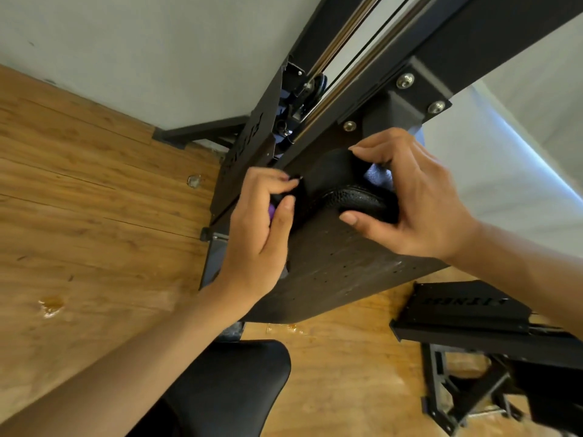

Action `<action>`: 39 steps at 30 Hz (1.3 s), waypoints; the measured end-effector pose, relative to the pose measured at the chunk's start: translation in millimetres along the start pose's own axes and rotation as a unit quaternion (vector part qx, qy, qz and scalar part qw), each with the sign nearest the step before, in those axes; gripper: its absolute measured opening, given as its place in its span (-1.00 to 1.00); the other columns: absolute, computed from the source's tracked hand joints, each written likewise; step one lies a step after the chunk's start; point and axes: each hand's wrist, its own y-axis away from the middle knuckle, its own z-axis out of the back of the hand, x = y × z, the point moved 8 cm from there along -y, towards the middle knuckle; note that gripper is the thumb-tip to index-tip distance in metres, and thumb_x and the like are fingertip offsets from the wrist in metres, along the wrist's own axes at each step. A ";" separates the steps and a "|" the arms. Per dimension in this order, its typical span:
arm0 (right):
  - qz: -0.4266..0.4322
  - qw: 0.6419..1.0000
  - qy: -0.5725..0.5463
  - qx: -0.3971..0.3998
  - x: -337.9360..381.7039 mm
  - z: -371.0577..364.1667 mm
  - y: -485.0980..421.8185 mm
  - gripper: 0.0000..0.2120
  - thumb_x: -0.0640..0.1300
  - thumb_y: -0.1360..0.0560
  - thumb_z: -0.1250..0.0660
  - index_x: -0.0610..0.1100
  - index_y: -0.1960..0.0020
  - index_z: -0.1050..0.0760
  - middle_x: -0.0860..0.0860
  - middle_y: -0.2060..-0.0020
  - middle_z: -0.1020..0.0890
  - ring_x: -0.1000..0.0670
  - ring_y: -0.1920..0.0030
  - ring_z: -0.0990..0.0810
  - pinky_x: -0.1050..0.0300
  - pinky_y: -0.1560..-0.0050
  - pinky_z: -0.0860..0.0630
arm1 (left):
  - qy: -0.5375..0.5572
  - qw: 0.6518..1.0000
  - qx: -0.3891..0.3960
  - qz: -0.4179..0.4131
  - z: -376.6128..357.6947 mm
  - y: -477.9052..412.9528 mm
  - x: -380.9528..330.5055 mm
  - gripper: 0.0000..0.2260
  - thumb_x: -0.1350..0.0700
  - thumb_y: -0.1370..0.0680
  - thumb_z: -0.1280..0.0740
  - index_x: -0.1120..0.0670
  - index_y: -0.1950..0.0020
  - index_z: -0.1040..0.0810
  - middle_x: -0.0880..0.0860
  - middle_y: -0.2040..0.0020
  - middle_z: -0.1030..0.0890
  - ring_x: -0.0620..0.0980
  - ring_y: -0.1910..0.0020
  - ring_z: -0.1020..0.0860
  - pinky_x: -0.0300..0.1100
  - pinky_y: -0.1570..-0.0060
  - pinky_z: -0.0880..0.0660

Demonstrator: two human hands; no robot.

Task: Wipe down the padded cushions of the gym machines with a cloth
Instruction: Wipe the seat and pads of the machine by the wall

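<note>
Head view: left hand (262, 234) and right hand (419, 200) grip rounded pebbled cushion (356, 200).

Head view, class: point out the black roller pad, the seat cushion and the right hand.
black roller pad (359, 200), head view, textured rounded end.
seat cushion (233, 383), head view, top surface.
right hand (422, 200), head view, back of hand.

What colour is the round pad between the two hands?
The pad is black; head view.

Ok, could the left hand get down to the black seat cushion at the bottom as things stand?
Probably yes: the seat cushion lies bare and near, nothing between, though the left hand is pinching dark fabric at the roller pad.
</note>
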 end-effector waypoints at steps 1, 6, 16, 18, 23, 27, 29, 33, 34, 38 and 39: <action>-0.002 1.000 0.002 0.000 -0.8 -0.2 0.2 -0.41 0.17 -0.52 -0.39 -0.37 -0.18 -0.48 -0.22 -0.10 -0.58 -0.13 -0.11 -0.58 0.18 -0.14 -0.47 | 0.004 1.000 -0.010 0.024 2.4 11.4 8.8 -0.81 0.16 -0.70 -0.16 0.18 -0.24 -0.49 0.14 -0.18 -0.50 -0.14 -0.22 -0.50 -0.23 -0.25 -0.42; -0.002 1.000 -0.002 0.005 0.4 0.4 -0.4 -0.42 0.16 -0.51 -0.39 -0.37 -0.18 -0.47 -0.22 -0.06 -0.57 -0.13 -0.06 -0.57 0.17 -0.11 -0.46 | 0.018 0.999 0.008 0.031 -4.5 -17.5 -16.3 -0.80 0.18 -0.70 -0.17 0.27 -0.18 -0.50 0.18 -0.09 -0.53 -0.08 -0.08 -0.52 -0.28 -0.10 -0.44; -0.013 1.000 -0.001 0.000 2.3 0.7 0.3 -0.41 0.19 -0.53 -0.35 -0.36 -0.18 -0.47 -0.21 -0.06 -0.57 -0.15 -0.06 -0.59 0.07 -0.05 -0.52 | 0.033 0.999 0.029 0.020 6.9 13.3 8.3 -0.80 0.13 -0.71 -0.15 -0.07 -0.30 -0.41 -0.08 -0.25 -0.46 -0.20 -0.11 -0.56 -0.24 -0.01 -0.57; -0.018 1.000 0.005 0.002 1.8 -0.5 0.0 -0.40 0.20 -0.54 -0.33 -0.36 -0.20 -0.47 -0.20 -0.06 -0.57 -0.11 -0.05 -0.57 0.15 -0.06 -0.47 | 0.037 0.998 0.038 0.021 5.5 -2.0 4.8 -0.82 0.14 -0.71 -0.14 0.01 -0.28 -0.44 -0.07 -0.19 -0.52 -0.20 -0.14 -0.55 -0.17 -0.08 -0.55; -0.014 1.000 0.011 0.001 1.7 0.0 -0.6 -0.41 0.17 -0.52 -0.36 -0.36 -0.21 -0.47 -0.19 -0.03 -0.57 -0.08 -0.01 -0.54 0.16 -0.02 -0.44 | 0.029 0.997 0.065 -0.018 -3.1 -28.0 -11.1 -0.78 0.20 -0.71 -0.15 0.24 -0.28 -0.49 0.11 -0.22 -0.55 -0.15 -0.26 -0.53 -0.23 -0.27 -0.44; -0.010 1.000 0.016 -0.006 3.0 0.5 -0.1 -0.41 0.16 -0.52 -0.36 -0.36 -0.21 -0.47 -0.19 -0.01 -0.57 -0.12 0.00 -0.57 0.07 0.02 -0.50 | 0.044 0.997 0.064 -0.005 7.1 21.6 14.8 -0.75 0.19 -0.70 -0.14 0.11 -0.38 -0.41 0.12 -0.32 -0.45 -0.18 -0.37 -0.46 -0.29 -0.34 -0.39; -0.008 1.000 0.017 -0.006 2.9 1.5 0.0 -0.41 0.17 -0.52 -0.36 -0.36 -0.21 -0.47 -0.18 0.00 -0.58 -0.11 0.01 -0.56 0.11 0.01 -0.49 | 0.055 0.997 0.056 0.004 6.6 16.9 15.6 -0.77 0.19 -0.71 -0.13 0.11 -0.35 -0.42 0.13 -0.32 -0.47 -0.12 -0.37 -0.48 -0.20 -0.36 -0.43; -0.008 1.000 0.015 -0.003 3.3 -0.7 0.0 -0.41 0.18 -0.53 -0.34 -0.36 -0.21 -0.47 -0.18 0.00 -0.57 -0.07 0.02 -0.54 0.17 0.01 -0.44 | 0.086 0.992 0.069 -0.061 -8.4 -39.7 -32.8 -0.78 0.26 -0.71 -0.14 0.31 -0.30 -0.44 0.28 -0.29 -0.51 0.07 -0.35 -0.53 -0.15 -0.25 -0.54; -0.009 1.000 0.018 -0.004 3.0 -0.9 0.3 -0.40 0.19 -0.53 -0.34 -0.36 -0.21 -0.46 -0.18 0.00 -0.58 -0.07 0.03 -0.54 0.14 0.02 -0.46 | 0.097 0.991 0.070 -0.067 -12.0 -48.9 -41.4 -0.78 0.28 -0.71 -0.14 0.35 -0.29 -0.43 0.29 -0.29 -0.50 0.07 -0.33 -0.54 -0.20 -0.21 -0.55; -0.011 1.000 0.015 -0.007 3.6 0.8 1.3 -0.41 0.20 -0.53 -0.35 -0.33 -0.22 -0.45 -0.18 0.00 -0.58 -0.11 0.03 -0.57 -0.03 0.08 -0.55 | 0.093 0.993 0.032 -0.060 -7.5 -26.6 -28.8 -0.82 0.29 -0.68 -0.15 0.25 -0.26 -0.43 0.17 -0.26 -0.46 -0.19 -0.29 -0.50 -0.31 -0.23 -0.47; -0.014 1.000 0.016 -0.009 3.3 1.6 1.7 -0.40 0.19 -0.52 -0.35 -0.33 -0.22 -0.46 -0.18 0.00 -0.59 -0.13 0.03 -0.58 -0.08 0.10 -0.56 | 0.093 0.994 0.034 -0.051 -4.3 -14.7 -17.8 -0.83 0.27 -0.68 -0.15 0.20 -0.27 -0.40 0.14 -0.28 -0.45 -0.23 -0.28 -0.50 -0.32 -0.20 -0.49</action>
